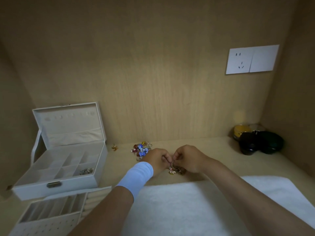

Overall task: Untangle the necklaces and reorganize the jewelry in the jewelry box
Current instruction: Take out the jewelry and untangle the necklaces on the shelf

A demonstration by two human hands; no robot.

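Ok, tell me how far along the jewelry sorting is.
Barely started. A few pieces sit in one compartment of the open jewelry box. The left hand and right hand pinch a tangled charm chain. The colourful pile and an amber piece lie loose on the shelf.

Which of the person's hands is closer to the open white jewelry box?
Left. The left hand is to the right of the jewelry box, apart from it. The right hand lies farther right. Both pinch the charm necklace.
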